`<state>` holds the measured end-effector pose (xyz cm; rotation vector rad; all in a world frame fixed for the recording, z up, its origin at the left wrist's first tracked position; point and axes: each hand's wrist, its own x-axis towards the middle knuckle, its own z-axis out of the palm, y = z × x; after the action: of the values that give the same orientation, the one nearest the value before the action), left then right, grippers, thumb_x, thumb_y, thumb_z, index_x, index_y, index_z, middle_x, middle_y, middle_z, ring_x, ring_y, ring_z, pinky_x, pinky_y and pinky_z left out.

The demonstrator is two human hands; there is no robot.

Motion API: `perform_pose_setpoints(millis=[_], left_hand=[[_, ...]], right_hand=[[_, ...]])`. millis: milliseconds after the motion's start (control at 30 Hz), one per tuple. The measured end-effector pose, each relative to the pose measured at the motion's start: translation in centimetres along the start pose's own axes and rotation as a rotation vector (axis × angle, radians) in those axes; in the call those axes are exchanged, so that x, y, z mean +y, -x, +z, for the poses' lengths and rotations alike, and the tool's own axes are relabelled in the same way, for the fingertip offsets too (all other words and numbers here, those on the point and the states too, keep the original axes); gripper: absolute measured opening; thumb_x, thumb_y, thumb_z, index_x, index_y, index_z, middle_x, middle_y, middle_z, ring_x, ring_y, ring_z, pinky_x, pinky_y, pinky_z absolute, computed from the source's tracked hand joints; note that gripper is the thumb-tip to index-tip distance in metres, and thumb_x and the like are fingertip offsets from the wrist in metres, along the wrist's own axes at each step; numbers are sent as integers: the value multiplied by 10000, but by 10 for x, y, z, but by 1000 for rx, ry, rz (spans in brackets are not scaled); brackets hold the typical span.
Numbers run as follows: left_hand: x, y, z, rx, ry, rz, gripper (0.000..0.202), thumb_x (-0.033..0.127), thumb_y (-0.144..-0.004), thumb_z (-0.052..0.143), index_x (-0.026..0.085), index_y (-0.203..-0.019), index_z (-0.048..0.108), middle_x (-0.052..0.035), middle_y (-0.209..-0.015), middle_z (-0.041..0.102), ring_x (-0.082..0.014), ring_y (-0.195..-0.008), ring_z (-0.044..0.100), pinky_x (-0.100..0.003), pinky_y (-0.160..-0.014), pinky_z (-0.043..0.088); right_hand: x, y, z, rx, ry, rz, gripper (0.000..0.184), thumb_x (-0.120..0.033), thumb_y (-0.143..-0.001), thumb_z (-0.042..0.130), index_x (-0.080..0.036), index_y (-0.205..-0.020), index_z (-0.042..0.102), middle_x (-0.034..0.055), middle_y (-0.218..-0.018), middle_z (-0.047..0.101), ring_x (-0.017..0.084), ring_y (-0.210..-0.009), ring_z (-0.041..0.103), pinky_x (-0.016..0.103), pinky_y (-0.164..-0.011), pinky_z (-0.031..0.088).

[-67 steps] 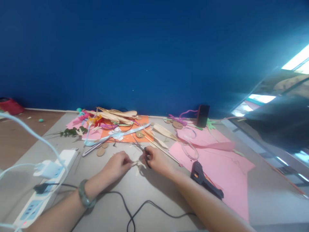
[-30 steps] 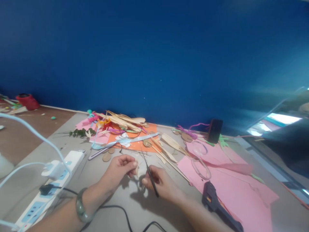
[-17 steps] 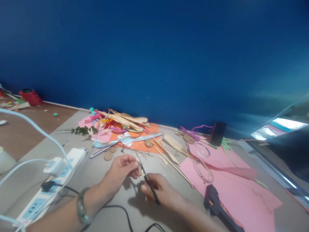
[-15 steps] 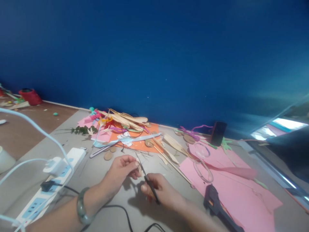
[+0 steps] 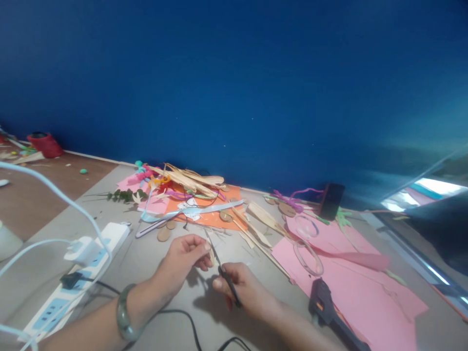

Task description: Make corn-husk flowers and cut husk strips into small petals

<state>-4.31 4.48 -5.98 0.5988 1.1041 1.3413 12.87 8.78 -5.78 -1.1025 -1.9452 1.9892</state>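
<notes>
My left hand (image 5: 188, 253) pinches a small pale strip (image 5: 212, 258), perhaps raffia or husk, between thumb and fingers. Its far part is hidden by the fingers. Black-handled scissors (image 5: 228, 282) are in my right hand (image 5: 243, 287), the fingers wrapped round the handles. Their blades point up and away, beside the strip and close to my left fingertips. Whether the blades touch the strip I cannot tell. A green bangle (image 5: 126, 312) circles my left wrist.
Pale raffia-like strips (image 5: 190, 179) lie on orange paper (image 5: 212, 222) by the blue wall. Pink paper (image 5: 351, 287), a black glue gun (image 5: 325, 312) and a propped phone (image 5: 331, 201) are at right. A white power strip (image 5: 51, 304) with cables stands at left.
Both hands stay in nearly the same place. The scissor blades have shifted slightly against the strip; nothing has been let go.
</notes>
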Motion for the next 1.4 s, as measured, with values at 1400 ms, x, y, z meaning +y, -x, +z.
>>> perform_pose_setpoints(millis=[1400], left_hand=[[-9,6,3,-244,-335,-9,140,246,-747,659,147,-730,561,18,-594,591,-70,-482,521,-173,-464,405]], right_hand=[[-15,3,-9,236,-128,-97,349,-435,-598,786,-132,-621,616,-9,-475,578,95,-437,473,214,-455,356]])
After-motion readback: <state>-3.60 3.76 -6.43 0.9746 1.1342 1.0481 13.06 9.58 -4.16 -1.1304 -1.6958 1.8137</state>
